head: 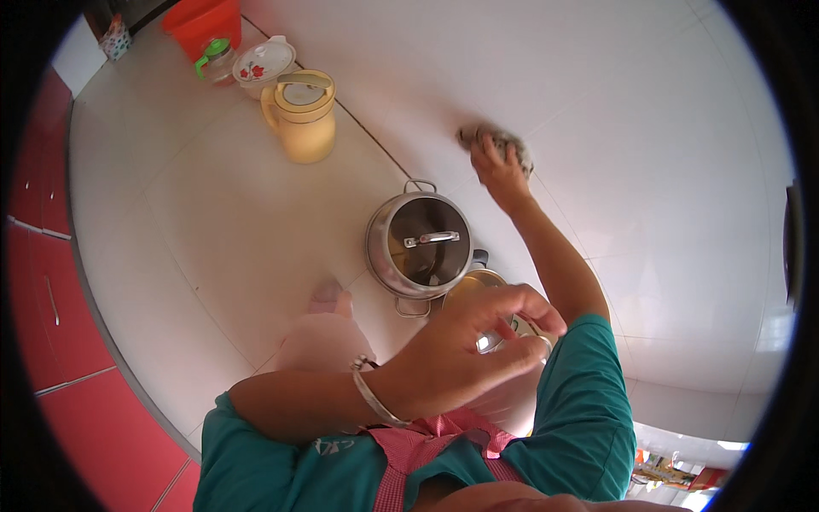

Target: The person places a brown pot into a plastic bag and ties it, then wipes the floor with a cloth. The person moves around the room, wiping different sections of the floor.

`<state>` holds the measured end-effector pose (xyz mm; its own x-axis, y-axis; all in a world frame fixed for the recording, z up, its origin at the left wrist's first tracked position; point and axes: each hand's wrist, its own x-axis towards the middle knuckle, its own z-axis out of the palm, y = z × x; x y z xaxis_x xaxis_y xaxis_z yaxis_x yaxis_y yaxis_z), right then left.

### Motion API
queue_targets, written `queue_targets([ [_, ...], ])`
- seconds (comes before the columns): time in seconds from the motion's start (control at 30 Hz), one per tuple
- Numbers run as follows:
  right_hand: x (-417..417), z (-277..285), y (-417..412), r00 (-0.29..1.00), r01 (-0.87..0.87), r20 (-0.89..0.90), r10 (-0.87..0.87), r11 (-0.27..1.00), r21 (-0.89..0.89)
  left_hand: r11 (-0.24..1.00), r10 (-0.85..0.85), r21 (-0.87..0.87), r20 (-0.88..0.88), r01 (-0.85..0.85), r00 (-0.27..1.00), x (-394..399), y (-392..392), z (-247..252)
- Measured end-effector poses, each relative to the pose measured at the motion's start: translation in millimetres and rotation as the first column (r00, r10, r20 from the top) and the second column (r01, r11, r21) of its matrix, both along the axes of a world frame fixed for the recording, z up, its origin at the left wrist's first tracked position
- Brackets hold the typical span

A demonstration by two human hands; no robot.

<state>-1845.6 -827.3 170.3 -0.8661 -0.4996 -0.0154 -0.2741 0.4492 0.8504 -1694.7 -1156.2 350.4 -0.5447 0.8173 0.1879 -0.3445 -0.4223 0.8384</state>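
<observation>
My right hand (502, 173) presses a crumpled grey cloth (505, 142) flat against the white tiled wall (640, 160). My left hand (473, 345), a silver bracelet at its wrist, hangs in front of my chest with bent fingers and thumb apart; nothing shows between them. Below the cloth, a stainless steel pot (384, 246) stands on the floor. Its glass lid (416, 262) is on, the metal handle uppermost. A gold-coloured pan (473, 285) sits close beside the pot, partly hidden behind my left hand.
Along the wall's base stand a yellow lidded jug (307, 131), a white lidded bowl with red flowers (265, 61), a glass pitcher with a green lid (219, 61) and a red bucket (208, 25). Red cabinets (70, 307) line the left side of the tiled floor (211, 211).
</observation>
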Motion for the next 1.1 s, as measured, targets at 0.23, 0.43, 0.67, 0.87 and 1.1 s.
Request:
queue_targets([
  [0.23, -77, 104, -22, 0.946, -0.292, -0.274, 0.17, 0.812, -0.505, 0.995, -0.07, 0.071, 0.066, 0.066, 0.995, -2, 14, 1],
  [0.43, -113, 293, -110, 0.736, -0.102, -0.564, -0.374, 0.763, -0.638, 0.997, -0.068, 0.039, 0.019, 0.068, 0.997, -6, 12, 6],
  [0.67, -153, 137, -103, 0.866, -0.089, -0.492, 0.084, 0.996, 0.013, 0.997, 0.06, 0.05, 0.004, -0.06, 0.998, -3, 0, 0],
  [0.87, -105, -13, -47, 0.999, -0.02, 0.035, 0.02, 1.0, 0.019, 0.99, 0.102, 0.097, -0.042, -0.097, 0.994, 5, -6, 2],
  [1.1, -10, 33, 3, 0.986, -0.015, 0.164, 0.03, 0.996, -0.088, 0.998, 0.065, 0.01, -0.138, -0.064, 0.988, 2, -4, 7],
])
